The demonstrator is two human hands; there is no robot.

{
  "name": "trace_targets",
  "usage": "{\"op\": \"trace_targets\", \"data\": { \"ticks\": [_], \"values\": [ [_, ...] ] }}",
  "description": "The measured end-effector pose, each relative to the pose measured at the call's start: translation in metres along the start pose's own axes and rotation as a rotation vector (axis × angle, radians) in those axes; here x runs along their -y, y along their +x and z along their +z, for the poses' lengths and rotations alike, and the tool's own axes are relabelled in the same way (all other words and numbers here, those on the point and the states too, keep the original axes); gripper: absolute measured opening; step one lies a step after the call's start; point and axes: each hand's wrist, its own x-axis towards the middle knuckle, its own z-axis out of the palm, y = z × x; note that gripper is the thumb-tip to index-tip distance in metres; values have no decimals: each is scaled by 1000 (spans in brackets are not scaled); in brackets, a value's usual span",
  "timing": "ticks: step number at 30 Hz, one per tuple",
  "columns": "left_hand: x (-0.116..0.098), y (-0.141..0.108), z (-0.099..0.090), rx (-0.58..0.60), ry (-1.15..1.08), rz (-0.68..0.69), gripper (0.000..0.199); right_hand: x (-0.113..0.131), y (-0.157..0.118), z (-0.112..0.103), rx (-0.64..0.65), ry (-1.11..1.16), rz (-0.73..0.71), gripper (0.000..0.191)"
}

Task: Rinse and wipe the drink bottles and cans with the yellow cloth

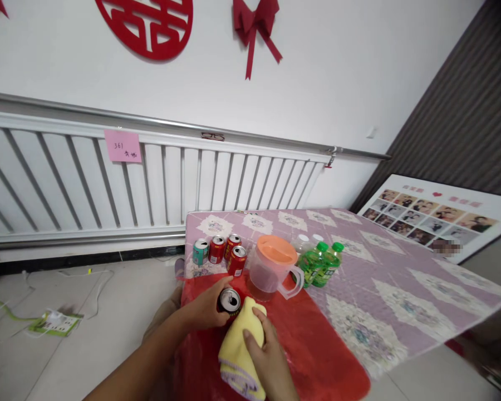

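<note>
My left hand is wrapped round an opened drink can at the near left of the table. Its silver top faces up, and fingers cover most of its side. Right beside it, my right hand grips a folded yellow cloth with a purple-stitched edge. The cloth is against or very near the can; I cannot tell whether they touch. Both are over a red plastic sheet. Just beyond stands a clear pitcher with an orange lid and some liquid at its bottom.
Several opened cans, red ones and a teal one, stand at the table's left edge. Green-capped bottles stand right of the pitcher. A patterned cloth covers the table. Behind is a radiator; a power strip lies on the floor.
</note>
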Motion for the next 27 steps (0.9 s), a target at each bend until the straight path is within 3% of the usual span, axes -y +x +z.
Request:
{"op": "trace_targets", "data": {
  "ticks": [5,12,14,19,21,24,27],
  "values": [
    [0,0,-3,37,33,19,89,10,2,3,-10,-11,-27,58],
    [7,5,-9,139,14,30,96,-10,-11,7,27,-13,12,59],
    [5,3,-6,91,5,-21,97,-11,-11,5,4,8,10,59],
    [5,-5,21,-258,137,-87,90,2,-4,-3,-64,-6,-20,58],
    [8,-7,32,-345,190,-82,86,9,0,-4,-84,-15,-38,57],
    [13,-8,39,-376,196,-73,81,15,3,-1,-74,-26,-60,56],
    [13,-8,34,-351,143,-61,79,11,3,3,-22,-46,-56,55]
  ]
}}
